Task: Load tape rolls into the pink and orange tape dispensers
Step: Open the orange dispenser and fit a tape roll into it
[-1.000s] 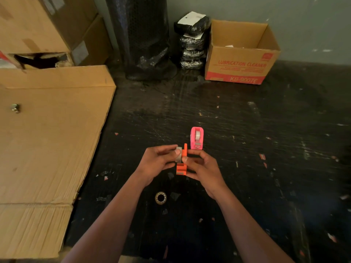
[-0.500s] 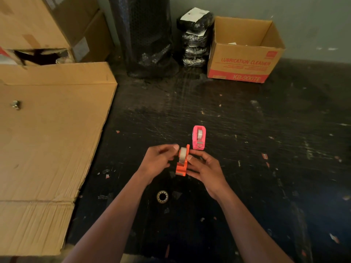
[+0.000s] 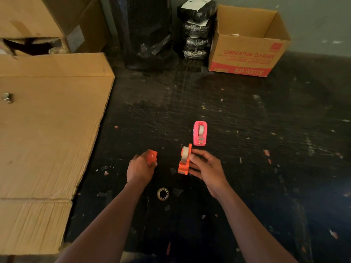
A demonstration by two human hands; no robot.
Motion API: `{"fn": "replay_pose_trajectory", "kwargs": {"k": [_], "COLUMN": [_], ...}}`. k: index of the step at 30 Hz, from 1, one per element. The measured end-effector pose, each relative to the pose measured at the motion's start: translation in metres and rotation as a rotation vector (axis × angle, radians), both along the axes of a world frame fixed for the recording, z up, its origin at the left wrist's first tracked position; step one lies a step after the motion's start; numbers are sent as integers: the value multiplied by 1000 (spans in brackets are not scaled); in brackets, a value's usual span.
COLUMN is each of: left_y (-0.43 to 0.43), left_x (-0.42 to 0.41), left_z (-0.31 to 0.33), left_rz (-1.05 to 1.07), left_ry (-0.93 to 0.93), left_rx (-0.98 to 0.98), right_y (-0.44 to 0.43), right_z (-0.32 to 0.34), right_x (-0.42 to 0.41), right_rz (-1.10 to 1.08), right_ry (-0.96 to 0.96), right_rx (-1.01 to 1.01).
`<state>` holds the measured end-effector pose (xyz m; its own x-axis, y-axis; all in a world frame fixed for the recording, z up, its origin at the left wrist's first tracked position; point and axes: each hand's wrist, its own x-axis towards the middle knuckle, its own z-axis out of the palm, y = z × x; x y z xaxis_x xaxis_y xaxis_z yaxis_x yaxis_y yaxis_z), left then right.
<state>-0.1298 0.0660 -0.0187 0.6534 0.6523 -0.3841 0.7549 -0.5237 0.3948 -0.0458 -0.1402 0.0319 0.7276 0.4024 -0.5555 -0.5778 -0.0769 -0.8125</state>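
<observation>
The pink tape dispenser (image 3: 199, 133) stands on the dark floor with a clear tape roll inside it. Just in front of it, my right hand (image 3: 206, 168) holds one half of the orange dispenser (image 3: 183, 164) upright, and a clear tape roll (image 3: 184, 153) sits against its open left side. To the left, my left hand (image 3: 139, 168) grips the other orange half, a cover piece (image 3: 152, 156), held apart from the dispenser. An empty tape core (image 3: 163, 194) lies on the floor between my forearms.
A flattened cardboard sheet (image 3: 47, 130) covers the floor at the left, with a small metal piece (image 3: 7, 97) on it. At the back stand a black wrapped roll (image 3: 146, 31), stacked black bundles (image 3: 197, 29) and an open "Lubrication Cleaner" box (image 3: 248, 54). Scraps litter the floor.
My left hand left the tape roll on the orange dispenser half and moved left, where it now grips the orange cover piece. My right hand still holds the dispenser half.
</observation>
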Motion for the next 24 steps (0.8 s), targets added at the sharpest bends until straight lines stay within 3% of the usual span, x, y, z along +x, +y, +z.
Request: {"fn": "replay_pose_trajectory", "kwargs": {"k": [5, 9, 13, 19, 24], "left_y": [-7, -13, -19, -30, -35], "left_x": [7, 16, 23, 22, 19], "left_z": [13, 36, 57, 74, 75], "left_rz": [50, 16, 70, 26, 21], "left_ry": [-241, -421, -524, -551, -540], "left_rx": [-352, -500, -815, -968, -984], "right_y": [-1, 0, 0, -1, -4], "right_z": [-2, 1, 8, 18, 20], "right_x": [2, 5, 8, 9, 6], "right_rz": [15, 15, 25, 26, 45], "right_ry": [-25, -37, -63, -92, -114], "right_rx": [-29, -15, 30, 48, 41]}}
